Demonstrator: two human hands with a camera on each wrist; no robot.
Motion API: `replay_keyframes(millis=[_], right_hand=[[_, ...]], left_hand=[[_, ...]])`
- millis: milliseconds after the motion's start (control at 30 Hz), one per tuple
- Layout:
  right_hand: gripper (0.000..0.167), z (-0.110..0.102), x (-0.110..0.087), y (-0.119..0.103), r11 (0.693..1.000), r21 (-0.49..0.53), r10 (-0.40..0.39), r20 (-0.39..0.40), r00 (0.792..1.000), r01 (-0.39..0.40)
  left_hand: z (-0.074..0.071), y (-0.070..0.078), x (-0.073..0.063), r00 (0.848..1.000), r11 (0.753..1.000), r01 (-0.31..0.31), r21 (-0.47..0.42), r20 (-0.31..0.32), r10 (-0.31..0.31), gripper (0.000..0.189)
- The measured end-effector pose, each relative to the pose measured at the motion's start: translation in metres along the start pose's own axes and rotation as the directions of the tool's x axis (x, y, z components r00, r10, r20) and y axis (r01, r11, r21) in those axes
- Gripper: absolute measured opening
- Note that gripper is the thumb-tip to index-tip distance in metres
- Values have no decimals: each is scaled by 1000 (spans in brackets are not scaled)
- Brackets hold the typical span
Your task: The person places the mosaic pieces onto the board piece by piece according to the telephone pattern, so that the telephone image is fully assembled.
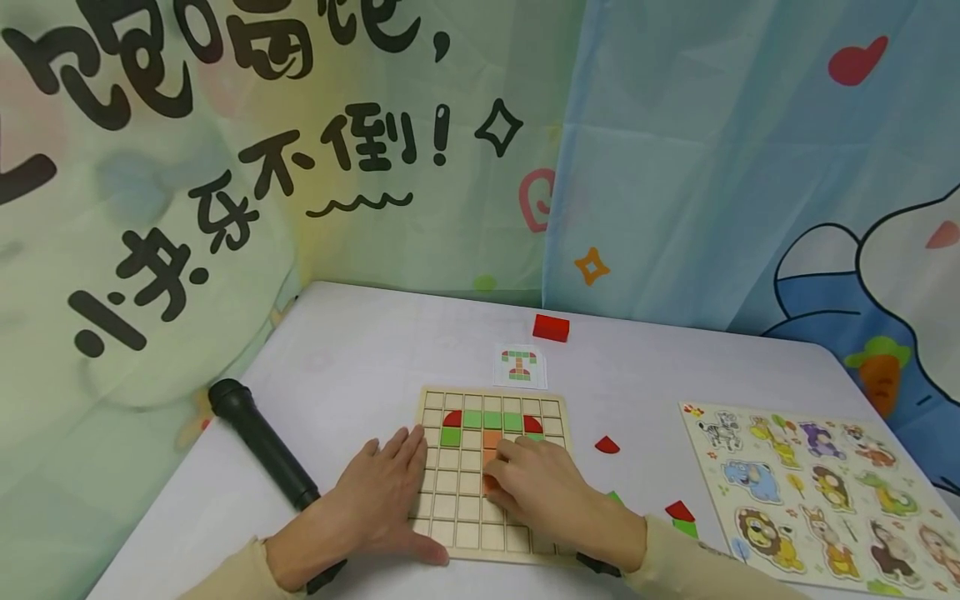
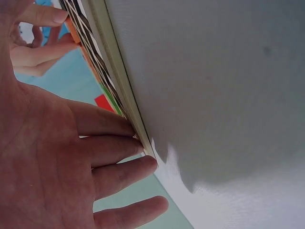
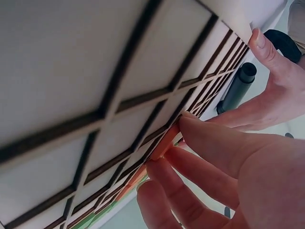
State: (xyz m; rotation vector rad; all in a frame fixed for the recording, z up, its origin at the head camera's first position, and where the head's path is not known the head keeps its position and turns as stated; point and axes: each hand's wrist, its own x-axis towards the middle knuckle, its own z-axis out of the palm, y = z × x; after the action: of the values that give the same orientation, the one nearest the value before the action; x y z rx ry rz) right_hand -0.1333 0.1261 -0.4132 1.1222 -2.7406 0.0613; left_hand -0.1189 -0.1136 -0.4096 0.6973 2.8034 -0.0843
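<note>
Left hand: fingers straight, at left edge of grid board. Coloured top row laid, orange stem partial; base per pattern card seemingly outstanding. Right hand: fingers pinch orange block, mid-board. Red wedge loose, right.

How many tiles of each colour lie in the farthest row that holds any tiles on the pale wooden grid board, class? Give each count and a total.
Red quarter-round tiles: 2
Green square tiles: 3
Total: 5
</note>
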Motion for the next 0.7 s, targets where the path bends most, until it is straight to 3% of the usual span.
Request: replay_keyframes(millis=[433,700], right_hand=[[14,3,-2,1,1000,-12,17,-9,1000,-17],[21,-7,-17,16,997,10,71,-23,997,-71]], left_hand=[[2,-1,1,1000,1000,-7,-11,-14,7,138],[1,-1,0,1000,1000,-3,-3,4,3,140]])
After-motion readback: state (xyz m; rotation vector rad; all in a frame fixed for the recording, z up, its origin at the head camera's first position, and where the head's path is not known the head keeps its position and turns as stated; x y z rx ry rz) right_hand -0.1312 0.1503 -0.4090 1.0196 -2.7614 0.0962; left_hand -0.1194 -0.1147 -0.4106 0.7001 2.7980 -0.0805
